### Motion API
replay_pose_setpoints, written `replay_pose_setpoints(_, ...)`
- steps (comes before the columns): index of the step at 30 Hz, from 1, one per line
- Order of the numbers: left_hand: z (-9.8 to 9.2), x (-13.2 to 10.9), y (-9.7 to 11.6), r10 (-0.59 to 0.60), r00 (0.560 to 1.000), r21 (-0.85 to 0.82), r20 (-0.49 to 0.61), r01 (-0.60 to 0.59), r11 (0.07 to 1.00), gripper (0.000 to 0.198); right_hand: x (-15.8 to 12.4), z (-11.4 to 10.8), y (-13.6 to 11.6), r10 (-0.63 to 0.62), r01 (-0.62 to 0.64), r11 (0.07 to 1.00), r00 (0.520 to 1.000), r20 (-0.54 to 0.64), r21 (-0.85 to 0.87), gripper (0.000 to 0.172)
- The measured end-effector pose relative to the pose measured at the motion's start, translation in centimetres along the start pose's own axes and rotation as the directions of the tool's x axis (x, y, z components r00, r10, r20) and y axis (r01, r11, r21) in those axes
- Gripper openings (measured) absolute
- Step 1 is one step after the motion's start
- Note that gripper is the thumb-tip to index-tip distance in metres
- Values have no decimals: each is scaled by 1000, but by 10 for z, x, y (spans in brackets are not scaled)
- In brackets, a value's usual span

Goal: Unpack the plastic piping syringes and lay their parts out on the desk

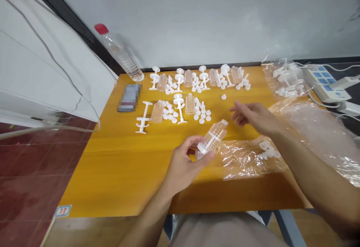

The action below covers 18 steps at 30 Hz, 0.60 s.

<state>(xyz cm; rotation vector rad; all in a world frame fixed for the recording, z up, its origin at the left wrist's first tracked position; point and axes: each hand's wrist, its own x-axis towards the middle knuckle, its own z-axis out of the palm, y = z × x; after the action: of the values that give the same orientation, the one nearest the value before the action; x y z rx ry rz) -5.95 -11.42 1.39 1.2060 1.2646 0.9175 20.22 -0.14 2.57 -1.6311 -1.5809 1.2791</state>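
Observation:
My left hand (pixel 187 160) grips a clear ribbed plastic barrel (pixel 215 136) near its lower end; white parts show inside and at that end. The barrel is tilted, its narrow tip pointing up and to the right. To the right of that tip, my right hand (pixel 250 115) hovers over the table with its fingers loosely bent and nothing visible in them. A small white nozzle (pixel 223 96) lies just beyond its fingertips. Below it, a clear plastic bag (pixel 242 160) lies flat with white plastic pieces (pixel 268 150) at its right end.
Two rows of white plungers (pixel 179 108), clear barrels (pixel 190 104) and small white nozzles (pixel 201 111) lie on the wooden table (pixel 112 172). A red-capped bottle (pixel 122 57) and a phone (pixel 129 98) are left. A filled bag (pixel 289 78), power strip (pixel 326 84) and plastic sheeting (pixel 323 130) lie right.

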Motion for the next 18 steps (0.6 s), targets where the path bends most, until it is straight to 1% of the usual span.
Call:
replay_pose_setpoints(2, 12, 2, 3, 94, 994, 139, -57, -85, 987, 41, -37, 17, -5, 22, -55, 982, 983, 180, 180, 56)
replay_pose_setpoints(4, 21, 1, 6, 135, 988, 209, -70, -118, 971, 43, -60, 33, -9, 7, -97, 933, 967, 253, 346, 48)
replay_pose_setpoints(5, 24, 0, 7, 131, 989, 203, -69, -114, 972, 45, -65, 39, -10, -1, -109, 904, 967, 256, 414, 45)
replay_pose_setpoints(7, 25, -2, 10, 65, 998, 111, -25, -62, 992, 44, -69, 46, -11, -5, -120, 861, 970, 243, 495, 41)
replay_pose_setpoints(10, 20, -5, 14, -47, 995, -72, 93, 54, 996, 44, -66, 50, -10, 8, -140, 843, 969, 248, 519, 40)
replay_pose_setpoints(11, 19, -4, 15, -78, 990, -116, 115, 91, 989, 45, -65, 51, -9, 14, -150, 833, 968, 250, 532, 41)
replay_pose_setpoints(15, 19, 7, 17, -159, 976, -223, 146, 189, 956, 50, -63, 58, -7, 28, -180, 749, 970, 241, 638, 42)
replay_pose_setpoints(17, 18, 15, 17, -204, 960, -263, 192, 250, 932, 48, -57, 56, -5, 38, -168, 721, 978, 203, 672, 44)
replay_pose_setpoints(18, 17, 19, 17, -234, 947, -286, 220, 292, 913, 48, -52, 52, -5, 48, -149, 717, 985, 164, 681, 46)
